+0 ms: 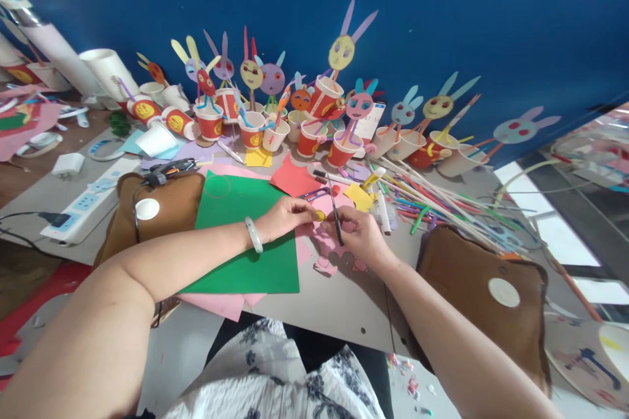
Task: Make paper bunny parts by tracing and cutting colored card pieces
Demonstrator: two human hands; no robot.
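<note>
My left hand (287, 218), with a pale bangle on its wrist, pinches a small yellow paper piece (320, 215) above the right edge of a green sheet (246, 236). Just to its right, my right hand (361, 234) is closed on dark scissors (338, 226), whose blades point up and away from me, close beside the yellow piece. Pink paper scraps (327, 262) lie below both hands. Past my fingers are a red paper piece (295, 177) and a yellow paper piece (360, 197).
Paper cups with rabbit-faced figures (341, 144) line the blue wall. Colored pipe cleaners (442, 196) lie at the right, near a brown cushion (481, 288). Another brown cushion (167, 209) and a white power strip (91, 200) are at the left.
</note>
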